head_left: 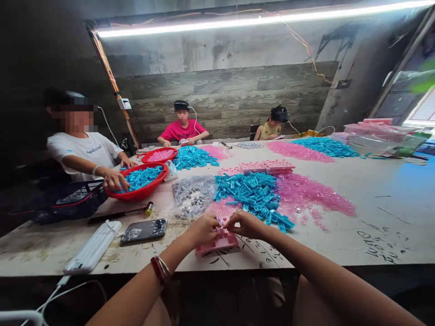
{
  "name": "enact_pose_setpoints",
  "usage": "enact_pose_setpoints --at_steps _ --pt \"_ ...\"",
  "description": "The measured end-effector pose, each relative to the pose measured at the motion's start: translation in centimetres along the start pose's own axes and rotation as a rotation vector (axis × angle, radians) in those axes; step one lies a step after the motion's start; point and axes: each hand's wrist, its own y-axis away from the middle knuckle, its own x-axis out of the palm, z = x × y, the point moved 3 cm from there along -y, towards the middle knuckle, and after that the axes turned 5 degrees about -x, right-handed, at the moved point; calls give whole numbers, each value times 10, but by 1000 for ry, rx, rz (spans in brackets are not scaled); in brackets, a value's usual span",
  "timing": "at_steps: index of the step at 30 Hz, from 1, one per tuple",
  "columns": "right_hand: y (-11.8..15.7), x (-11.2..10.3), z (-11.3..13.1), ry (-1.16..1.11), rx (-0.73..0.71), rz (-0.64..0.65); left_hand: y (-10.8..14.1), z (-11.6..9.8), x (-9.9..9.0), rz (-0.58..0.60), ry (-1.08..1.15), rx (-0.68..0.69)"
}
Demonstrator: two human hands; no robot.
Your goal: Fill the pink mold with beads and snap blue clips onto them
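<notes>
Both hands meet over a pink block-like tray (217, 246) with raised knobs and gaps, lying near the table's front edge. My left hand (204, 230) has its fingers curled together at the tray's far left side. Thumb and index finger of my right hand (247, 223) are pinched at the tray's top. Whatever sits between the fingertips is too small to make out. Just beyond the hands lie a heap of blue plastic pieces (253, 192), a spread of clear pink pieces (312, 194) and a clear bag of small metallic-looking parts (193, 195).
Stacked pink trays (267, 166) stand behind the blue heap. At left lie a phone (144, 231), a white power bank (93, 248), a hammer (148, 208), a red basin (159, 181) and a dark basket (71, 201). A co-worker's hand (116, 179) reaches into the basin; two more people sit opposite.
</notes>
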Motion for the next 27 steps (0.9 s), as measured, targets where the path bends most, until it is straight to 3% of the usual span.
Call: enact_pose_setpoints --at_steps 3,7,11,16,22,27 --pt "6 -8 -6 -47 41 -103 2 10 -7 -41 -14 -1" --pt "8 -7 -16 -41 111 -163 0 21 -4 35 -27 -77" --pt "4 1 -22 -93 142 -133 -2 18 -2 -22 31 -48" --pt "4 8 -26 -294 310 -110 -1 8 -7 -142 64 65" --pt "6 21 -26 -605 396 -29 2 0 -6 -86 -11 128" --pt "6 24 -18 -827 448 8 4 -2 -4 -56 -42 53"
